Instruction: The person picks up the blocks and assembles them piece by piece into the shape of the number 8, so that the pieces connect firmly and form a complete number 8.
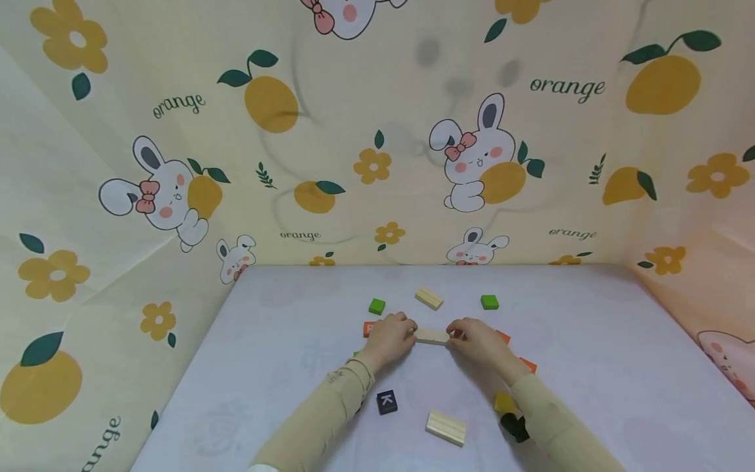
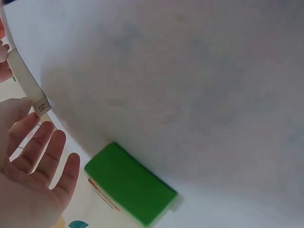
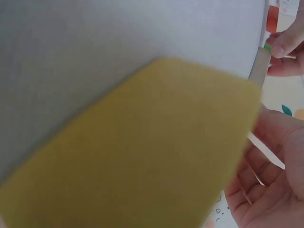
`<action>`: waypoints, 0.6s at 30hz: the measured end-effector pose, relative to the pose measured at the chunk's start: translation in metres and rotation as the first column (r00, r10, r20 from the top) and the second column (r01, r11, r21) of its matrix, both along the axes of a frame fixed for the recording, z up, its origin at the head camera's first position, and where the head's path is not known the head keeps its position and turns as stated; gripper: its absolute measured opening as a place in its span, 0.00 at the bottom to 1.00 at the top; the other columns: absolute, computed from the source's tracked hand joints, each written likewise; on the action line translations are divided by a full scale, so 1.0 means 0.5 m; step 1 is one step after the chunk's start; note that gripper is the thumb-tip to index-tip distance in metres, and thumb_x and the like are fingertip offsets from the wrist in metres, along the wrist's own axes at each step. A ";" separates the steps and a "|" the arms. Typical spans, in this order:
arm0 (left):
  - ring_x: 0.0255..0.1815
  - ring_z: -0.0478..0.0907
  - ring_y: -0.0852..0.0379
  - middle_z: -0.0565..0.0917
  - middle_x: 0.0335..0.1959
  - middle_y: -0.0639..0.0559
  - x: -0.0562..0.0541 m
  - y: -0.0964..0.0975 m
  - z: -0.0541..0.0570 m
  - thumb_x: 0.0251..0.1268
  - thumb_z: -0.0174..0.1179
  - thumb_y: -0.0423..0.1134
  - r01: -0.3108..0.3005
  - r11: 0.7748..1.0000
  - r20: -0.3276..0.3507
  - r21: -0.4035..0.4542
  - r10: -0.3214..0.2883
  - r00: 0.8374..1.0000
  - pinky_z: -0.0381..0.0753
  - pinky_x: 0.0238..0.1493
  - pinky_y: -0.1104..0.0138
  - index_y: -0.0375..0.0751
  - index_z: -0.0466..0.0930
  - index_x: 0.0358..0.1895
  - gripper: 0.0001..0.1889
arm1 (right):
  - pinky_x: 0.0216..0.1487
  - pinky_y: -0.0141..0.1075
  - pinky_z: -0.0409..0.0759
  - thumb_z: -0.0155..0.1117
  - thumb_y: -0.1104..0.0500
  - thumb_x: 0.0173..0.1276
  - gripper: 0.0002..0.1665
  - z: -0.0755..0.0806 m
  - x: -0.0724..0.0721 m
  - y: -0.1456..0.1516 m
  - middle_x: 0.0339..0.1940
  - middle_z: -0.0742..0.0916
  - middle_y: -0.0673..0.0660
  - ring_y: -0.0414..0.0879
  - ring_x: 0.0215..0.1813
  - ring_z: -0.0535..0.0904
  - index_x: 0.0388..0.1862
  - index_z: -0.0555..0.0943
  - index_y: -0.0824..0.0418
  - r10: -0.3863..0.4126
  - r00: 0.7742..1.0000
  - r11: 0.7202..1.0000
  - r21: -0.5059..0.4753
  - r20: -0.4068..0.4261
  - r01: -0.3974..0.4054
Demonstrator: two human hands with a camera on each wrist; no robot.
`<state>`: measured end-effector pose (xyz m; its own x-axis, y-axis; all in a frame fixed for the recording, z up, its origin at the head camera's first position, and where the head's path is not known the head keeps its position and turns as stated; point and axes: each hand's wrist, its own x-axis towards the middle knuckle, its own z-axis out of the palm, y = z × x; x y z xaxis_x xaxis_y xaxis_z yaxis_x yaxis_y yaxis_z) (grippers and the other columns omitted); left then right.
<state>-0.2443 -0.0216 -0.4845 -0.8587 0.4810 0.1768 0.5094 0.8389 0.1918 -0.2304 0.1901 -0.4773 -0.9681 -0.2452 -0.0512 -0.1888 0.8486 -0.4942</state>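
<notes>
A long pale wooden block [image 1: 432, 337] lies crosswise between the two hands, low over the table or on it; which, I cannot tell. My left hand [image 1: 389, 337] pinches its left end between thumb and index finger. In the left wrist view that block [image 2: 26, 78] bears a handwritten number on its end face, and the other fingers of the left hand [image 2: 40, 171] spread away from it. At the opposite end, my right hand [image 1: 479, 339] holds it with the fingertips. In the right wrist view a blurred yellow block [image 3: 142, 147] covers part of the right hand [image 3: 270, 175].
Green blocks [image 1: 489, 302] and a wooden block [image 1: 428, 299] lie behind the hands. Orange blocks [image 1: 528, 364] sit on both sides. Nearer are a black block marked K [image 1: 387, 402], another wooden block [image 1: 445, 428], a yellow block [image 1: 504, 402] and a black piece [image 1: 515, 427] beside the right sleeve.
</notes>
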 end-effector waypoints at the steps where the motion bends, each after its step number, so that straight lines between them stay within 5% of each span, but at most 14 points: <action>1: 0.34 0.77 0.58 0.83 0.37 0.55 0.000 0.000 -0.001 0.60 0.58 0.44 -0.002 1.000 -0.001 0.000 0.002 1.000 0.73 0.31 0.70 0.50 0.83 0.45 0.11 | 0.38 0.38 0.75 0.65 0.59 0.59 0.11 -0.001 0.000 0.000 0.32 0.84 0.50 0.42 0.34 0.75 0.42 0.82 0.57 0.002 1.000 1.000 0.004 -0.002 -0.002; 18: 0.34 0.76 0.60 0.83 0.36 0.57 -0.002 0.016 -0.007 0.58 0.61 0.45 0.001 1.000 0.009 -0.013 -0.001 1.000 0.71 0.31 0.70 0.51 0.83 0.44 0.11 | 0.40 0.40 0.75 0.65 0.59 0.60 0.11 0.002 -0.004 0.020 0.35 0.83 0.53 0.44 0.36 0.75 0.43 0.83 0.56 0.003 1.000 1.000 0.015 -0.016 -0.003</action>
